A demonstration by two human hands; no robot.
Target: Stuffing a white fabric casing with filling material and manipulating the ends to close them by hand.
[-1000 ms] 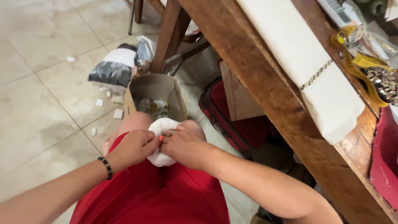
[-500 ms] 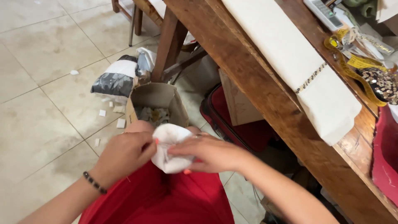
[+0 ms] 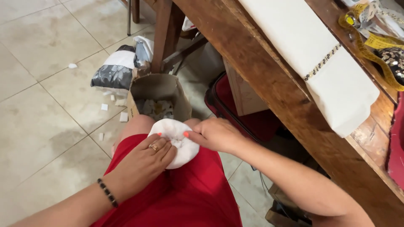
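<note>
A round white fabric puff [image 3: 181,145] rests on my lap, on the red garment [image 3: 185,193] that covers my legs. My left hand [image 3: 143,162] cups the puff's lower left side with curled fingers; it wears a ring, and a dark bead bracelet circles the wrist. From the right, my right hand [image 3: 214,134] pinches the gathered middle of the puff between thumb and fingertips. Both hands grip the same puff above my knees.
An open cardboard box [image 3: 158,90] with scraps inside stands on the tiled floor [image 3: 38,109] just beyond my knees. A dark and white bag [image 3: 115,69] lies behind it. A wooden table [image 3: 269,71] runs along the right, with folded white cloth [image 3: 324,54] and a yellow measuring tape [image 3: 374,42] on top.
My hands and the white puff have shifted slightly lower on my lap. The right hand now pinches the puff's centre, and the left hand has slid under its side.
</note>
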